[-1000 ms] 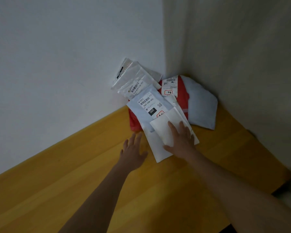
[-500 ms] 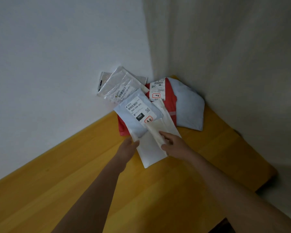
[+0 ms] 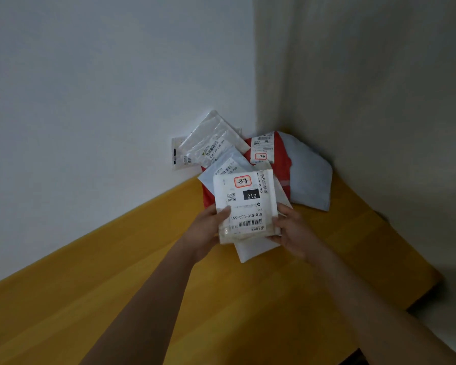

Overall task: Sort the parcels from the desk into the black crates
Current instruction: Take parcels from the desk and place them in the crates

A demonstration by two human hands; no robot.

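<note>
1. Right now the white parcel (image 3: 245,204) with the "010" label is held up off the counter (image 3: 116,299), in front of the pile in the corner. The left hand (image 3: 206,227) grips its left edge, thumb on the label face. The right hand (image 3: 290,230) holds its right edge, fingers (image 3: 279,227) curled round it from behind.

2. Under it, at 6 o'clock, a flat white envelope (image 3: 253,250) sticks out. Whether the right hand also pinches this one I cannot tell. If it is only trapped against the parcel, it could slide free and drop as the parcel is carried off.

3. Its label faces the person upside down. A quick read could give the wrong code, so the parcel might land in the wrong crate.

4. At 12 o'clock the pile leans on itself: a pale mailer (image 3: 221,169), a red bag (image 3: 282,169), a grey bag (image 3: 308,175), and clear pouches (image 3: 208,143) propped on the wall. Any snag while pulling away could tip the pouches flat or spread the heap.

5. No black crate is in view. The turn toward one is made blind from here, and slick plastic held by its edges alone could slip out on a fast swing.
</note>
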